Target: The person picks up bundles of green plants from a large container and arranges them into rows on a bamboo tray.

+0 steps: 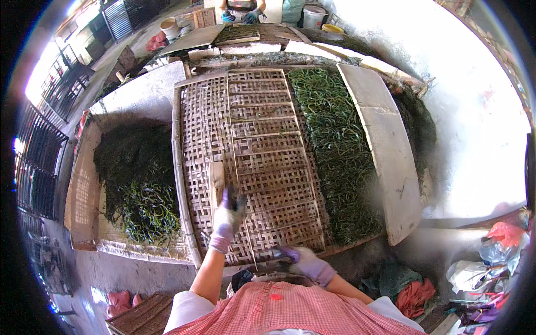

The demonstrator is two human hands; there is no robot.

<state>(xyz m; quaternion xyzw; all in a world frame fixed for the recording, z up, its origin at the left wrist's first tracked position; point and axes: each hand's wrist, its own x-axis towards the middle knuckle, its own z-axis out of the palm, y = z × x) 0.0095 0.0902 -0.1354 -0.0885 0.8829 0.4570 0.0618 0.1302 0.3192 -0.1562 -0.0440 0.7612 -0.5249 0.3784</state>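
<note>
Woven mat (268, 162), split-bamboo by the look of it, lies flat in front of the person, cross-slats over its right part. Pale block (216, 178) rests on its left part, with the left grip (225, 218), gloved, at the block's near end. I cannot tell whether those fingers close around it. Right grip (306, 261), also gloved, is at the mat's near edge; blurred, so whether it holds the edge or only passes over it, I cannot tell.

Handling, my estimate: block rigid, fairly light, best taken across its narrow sides. Mat light for its spread, springy, likely to sag if lifted by one corner; hold it at the stiff pole (178, 167) on its left edge and at the opposite edge. Weave probably catches fingertips.

Strip of green strands (338, 151), right of the mat: glossy, presumably wet, soft, slippery; scoop in bunches rather than pinch. Pale board (385, 145) lies along its right side.

Containers: pale-walled bin (84, 204), left of the mat, holds a dark tangled heap (128, 148) with a brighter green clump (148, 209) toward its near side. Far off, white pail (314, 17) and beige bucket (169, 27): contents too small to read.
</note>
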